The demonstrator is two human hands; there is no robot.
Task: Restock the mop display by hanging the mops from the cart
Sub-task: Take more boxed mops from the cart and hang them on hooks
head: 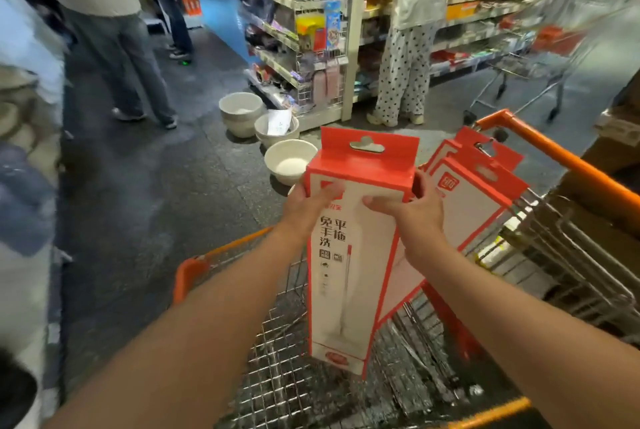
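Mop box (353,255), white with red edges and a red hang tab at its top, was held upright over the wire basket of the orange-rimmed cart (571,165). Whether its lower end rested on the mesh could not be told. The box was gripped near its upper end by both hands. The left hand (308,207) was clamped on the left edge, with the thumb laid across the printed front and the fingers hidden behind. The right hand (412,210) was clamped on the right edge, the thumb pressed flat on the front and the fingers curled round the side. More boxes of the same kind (474,193) were leaned in the cart just beside the right hand. Pale bowls (287,162) were stacked on the dark floor beyond the cart, near the foot of a stocked shelf unit (277,30). A person in dotted trousers (405,65) was stood at the shelves, and a second cart (540,58), blurred, was seen further right.
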